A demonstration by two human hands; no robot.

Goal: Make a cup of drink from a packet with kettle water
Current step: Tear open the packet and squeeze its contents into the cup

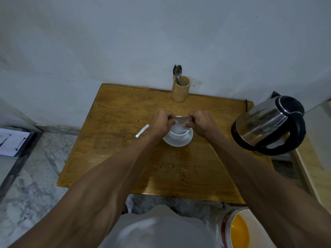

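A white cup [177, 133] stands on a white saucer [179, 142] in the middle of the wooden table [125, 140]. Over the cup I hold a thin stick packet [181, 119] level, my left hand [162, 123] pinching its left end and my right hand [199, 123] its right end. A second, silvery stick packet [142, 131] lies flat on the table left of the saucer. The steel kettle [270, 124] with a black lid and handle sits at the table's right edge. The cup's inside is partly hidden by my fingers.
A bamboo holder [180, 89] with spoons [177, 72] stands at the table's back edge against the wall. A bucket with a yellow inside [238, 230] sits on the floor at lower right. A clipboard with paper [12, 142] lies at far left.
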